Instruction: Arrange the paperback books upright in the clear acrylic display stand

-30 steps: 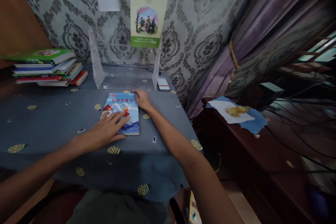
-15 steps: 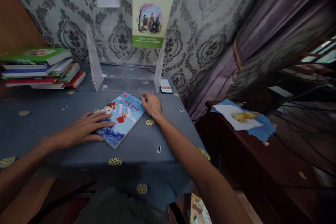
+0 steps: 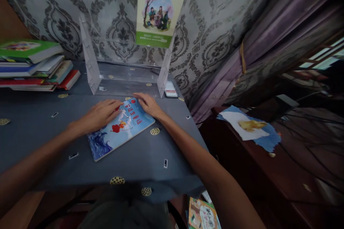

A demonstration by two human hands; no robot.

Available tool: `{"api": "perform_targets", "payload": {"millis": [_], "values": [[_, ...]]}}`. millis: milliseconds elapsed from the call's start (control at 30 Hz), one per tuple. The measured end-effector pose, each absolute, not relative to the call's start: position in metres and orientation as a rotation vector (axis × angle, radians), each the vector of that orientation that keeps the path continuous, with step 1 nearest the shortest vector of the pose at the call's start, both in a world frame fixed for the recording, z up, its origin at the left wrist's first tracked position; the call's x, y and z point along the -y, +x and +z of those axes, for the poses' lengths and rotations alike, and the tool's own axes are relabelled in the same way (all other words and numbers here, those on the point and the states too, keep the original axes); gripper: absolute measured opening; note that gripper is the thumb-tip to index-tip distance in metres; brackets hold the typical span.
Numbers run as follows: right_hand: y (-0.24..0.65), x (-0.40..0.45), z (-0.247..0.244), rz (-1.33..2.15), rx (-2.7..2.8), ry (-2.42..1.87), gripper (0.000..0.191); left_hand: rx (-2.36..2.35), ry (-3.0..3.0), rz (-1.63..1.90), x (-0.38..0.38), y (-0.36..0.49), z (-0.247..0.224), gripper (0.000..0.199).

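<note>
left of my clear stand i see a stack of books, with a green one on top. a cream-and-green cover shows at the stand's upper right, patterned wallpaper behind. beside its right foot is a small pixelated thing; well to its right, a purple curtain and blue cloth.

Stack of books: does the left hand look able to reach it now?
Probably yes: between the left hand, at the blue book, and the stack of books, only flat tablecloth shows.
</note>
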State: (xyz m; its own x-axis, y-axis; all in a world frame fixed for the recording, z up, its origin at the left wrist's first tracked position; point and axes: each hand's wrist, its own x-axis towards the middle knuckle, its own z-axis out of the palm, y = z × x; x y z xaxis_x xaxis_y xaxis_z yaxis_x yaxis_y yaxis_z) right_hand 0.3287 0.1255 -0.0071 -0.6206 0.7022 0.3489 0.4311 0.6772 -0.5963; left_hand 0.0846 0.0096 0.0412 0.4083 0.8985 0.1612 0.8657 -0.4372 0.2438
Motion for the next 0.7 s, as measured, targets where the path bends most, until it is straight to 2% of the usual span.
{"api": "perform_targets", "payload": {"millis": [267,700], "values": [[0.335,-0.133,-0.019,0.743,2.357,-0.833,0.045,-1.683,2.493,0.478,-0.022,0.083,-0.001,0.054],[0.418,-0.034,-0.013,0.864,2.288,-0.783,0.035,-1.558,2.508,0.513,-0.024,0.082,-0.002,0.058]]}}
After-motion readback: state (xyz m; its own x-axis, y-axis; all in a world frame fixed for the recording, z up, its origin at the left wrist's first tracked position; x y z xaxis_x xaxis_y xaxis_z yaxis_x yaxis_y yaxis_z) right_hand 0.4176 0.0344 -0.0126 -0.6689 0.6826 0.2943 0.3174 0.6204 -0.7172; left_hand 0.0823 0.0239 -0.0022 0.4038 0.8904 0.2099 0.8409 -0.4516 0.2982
